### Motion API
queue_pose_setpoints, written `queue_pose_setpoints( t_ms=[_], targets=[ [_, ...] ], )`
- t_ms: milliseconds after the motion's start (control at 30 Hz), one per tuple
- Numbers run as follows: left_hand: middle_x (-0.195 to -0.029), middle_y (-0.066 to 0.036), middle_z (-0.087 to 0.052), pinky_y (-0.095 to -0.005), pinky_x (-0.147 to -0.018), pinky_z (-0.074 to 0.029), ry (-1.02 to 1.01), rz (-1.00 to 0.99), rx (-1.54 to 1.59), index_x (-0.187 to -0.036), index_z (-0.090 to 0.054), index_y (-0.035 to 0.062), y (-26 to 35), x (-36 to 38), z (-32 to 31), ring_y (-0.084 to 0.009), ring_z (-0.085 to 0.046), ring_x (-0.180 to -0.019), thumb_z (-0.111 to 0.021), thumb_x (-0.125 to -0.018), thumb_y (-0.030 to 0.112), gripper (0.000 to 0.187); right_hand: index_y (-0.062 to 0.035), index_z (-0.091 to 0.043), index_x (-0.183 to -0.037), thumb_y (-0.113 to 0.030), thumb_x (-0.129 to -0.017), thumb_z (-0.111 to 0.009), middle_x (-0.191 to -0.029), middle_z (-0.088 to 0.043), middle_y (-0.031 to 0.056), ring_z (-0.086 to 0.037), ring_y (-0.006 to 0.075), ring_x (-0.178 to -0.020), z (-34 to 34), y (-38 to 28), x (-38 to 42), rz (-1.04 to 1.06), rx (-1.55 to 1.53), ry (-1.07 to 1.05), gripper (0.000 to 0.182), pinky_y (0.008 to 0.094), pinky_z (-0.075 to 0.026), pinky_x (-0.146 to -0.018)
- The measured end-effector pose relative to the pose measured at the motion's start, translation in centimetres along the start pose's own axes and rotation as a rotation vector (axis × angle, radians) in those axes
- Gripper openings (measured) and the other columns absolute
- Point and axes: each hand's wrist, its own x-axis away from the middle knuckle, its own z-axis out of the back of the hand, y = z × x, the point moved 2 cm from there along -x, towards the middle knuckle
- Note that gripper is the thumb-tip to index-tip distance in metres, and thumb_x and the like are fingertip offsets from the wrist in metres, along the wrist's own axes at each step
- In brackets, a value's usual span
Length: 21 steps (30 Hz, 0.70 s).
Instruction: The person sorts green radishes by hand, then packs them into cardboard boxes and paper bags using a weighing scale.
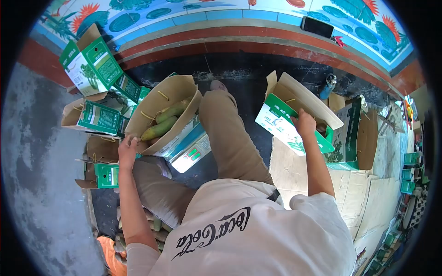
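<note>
My left hand (128, 149) pinches the near left edge of an open cardboard box (178, 87). Inside that box lie several long green radishes (160, 129), and yellowish cord handles show on its inner wall. The box rests on or against a scale (189, 154) with a lit green display, between my legs. On the other side, my right hand (305, 124) grips the side of an open green and white carton (281, 122), its fingers partly hidden behind the panel. This carton is tilted, and its contents are mostly hidden.
Open green cartons (94, 69) are stacked at the left. Another carton (352, 133) stands at the right, near a metal flask (328, 86). A phone (317, 27) leans on the painted wall ledge. Loose radishes (156, 225) lie beside my left leg; flattened cardboard (340, 184) covers the right floor.
</note>
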Motion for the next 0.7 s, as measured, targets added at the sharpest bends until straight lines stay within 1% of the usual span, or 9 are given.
queue_pose_setpoints(
  t_ms=[33,133,200,233,333,400,467,567,700],
  targets=[
    [-0.1,-0.016,-0.067,-0.0331,-0.083,-0.047,0.007,-0.018,0.013,-0.111,-0.061,-0.0021,-0.7,-0.1,0.0,-0.0244,-0.064,-0.091,-0.055,-0.089,0.018,0.03,-0.0069,-0.061,-0.092,-0.033,-0.076,-0.071,-0.092,-0.067,0.0172,-0.064,0.0335,-0.091,-0.4,1.2,-0.1,0.013,0.014,-0.044,0.032,0.0467,-0.052,-0.075],
    [-0.1,-0.019,-0.066,-0.0356,-0.083,-0.047,0.048,-0.142,-0.194,-0.11,-0.062,-0.0008,-0.7,-0.1,-0.3,-0.0293,-0.064,-0.091,-0.055,-0.089,0.021,0.031,-0.0107,-0.067,-0.098,-0.026,-0.076,-0.067,-0.096,-0.066,0.0171,-0.063,0.0355,-0.094,-1.0,3.0,-0.8,0.048,0.066,-0.163,0.027,0.0466,-0.051,-0.08],
    [-0.1,-0.021,-0.065,-0.0377,-0.084,-0.048,0.113,-0.188,-0.327,-0.108,-0.063,0.0014,2.1,1.3,-0.8,-0.0337,-0.064,-0.092,-0.055,-0.089,0.024,0.031,-0.0091,-0.066,-0.095,-0.026,-0.076,-0.066,-0.095,-0.066,0.018,-0.063,0.0355,-0.093,-1.5,3.9,-0.9,0.074,0.069,-0.132,0.025,0.0468,-0.051,-0.079],
    [-0.099,-0.021,-0.065,-0.0396,-0.083,-0.048,0.086,-0.146,-0.325,-0.106,-0.064,0.0029,2.3,1.3,-0.9,-0.035,-0.063,-0.094,-0.055,-0.088,0.026,0.03,-0.0085,-0.066,-0.094,-0.027,-0.077,-0.066,-0.093,-0.066,0.0179,-0.063,0.036,-0.091,-1.6,4.1,-1.0,0.095,0.076,-0.103,0.025,0.0468,-0.051,-0.079],
    [-0.097,-0.021,-0.065,-0.0437,-0.082,-0.048,0.143,-0.224,-0.305,-0.104,-0.064,0.0055,2.1,1.7,-1.6,-0.0387,-0.061,-0.094,-0.053,-0.088,0.026,0.028,-0.0059,-0.065,-0.092,-0.03,-0.08,-0.066,-0.09,-0.066,0.02,-0.063,0.038,-0.088,-1.8,4.3,-1.0,0.124,0.116,-0.033,0.027,0.0482,-0.05,-0.076],
    [-0.094,-0.019,-0.065,-0.041,-0.079,-0.048,0.123,-0.202,-0.315,-0.103,-0.063,0.0029,2.2,1.8,-1.8,-0.0364,-0.062,-0.09,-0.056,-0.087,0.022,0.025,-0.0057,-0.065,-0.098,-0.027,-0.083,-0.063,-0.088,-0.066,0.0214,-0.063,0.0397,-0.084,0.0,3.1,-0.1,0.154,0.136,0.031,0.026,0.0488,-0.05,-0.073],
    [-0.094,-0.019,-0.065,-0.0421,-0.079,-0.048,0.139,-0.177,-0.307,-0.102,-0.063,0.0037,2.7,2.0,-1.7,-0.0365,-0.062,-0.09,-0.055,-0.088,0.022,0.025,-0.0067,-0.065,-0.104,-0.026,-0.084,-0.061,-0.087,-0.066,0.0209,-0.064,0.0387,-0.083,0.3,3.9,-0.9,0.144,0.145,0.05,0.028,0.0496,-0.049,-0.072],
    [-0.095,-0.019,-0.065,-0.0432,-0.079,-0.048,0.167,-0.166,-0.3,-0.101,-0.063,0.0047,3.0,2.3,-1.6,-0.0372,-0.061,-0.09,-0.054,-0.088,0.024,0.025,0.0005,-0.063,-0.108,-0.023,-0.085,-0.061,-0.092,-0.065,0.0245,-0.063,0.0398,-0.086,2.2,3.7,-0.8,0.199,-0.023,0.138,0.033,0.0466,-0.049,-0.076],
    [-0.095,-0.02,-0.065,-0.0442,-0.079,-0.048,0.171,-0.182,-0.267,-0.102,-0.064,0.0062,3.8,2.9,-1.2,-0.0381,-0.061,-0.09,-0.054,-0.088,0.025,0.025,0.0025,-0.061,-0.105,-0.016,-0.085,-0.06,-0.09,-0.065,0.0244,-0.063,0.0405,-0.084,4.6,2.7,0.0,0.235,-0.216,0.278,0.027,0.045,-0.048,-0.073]
  ],
)
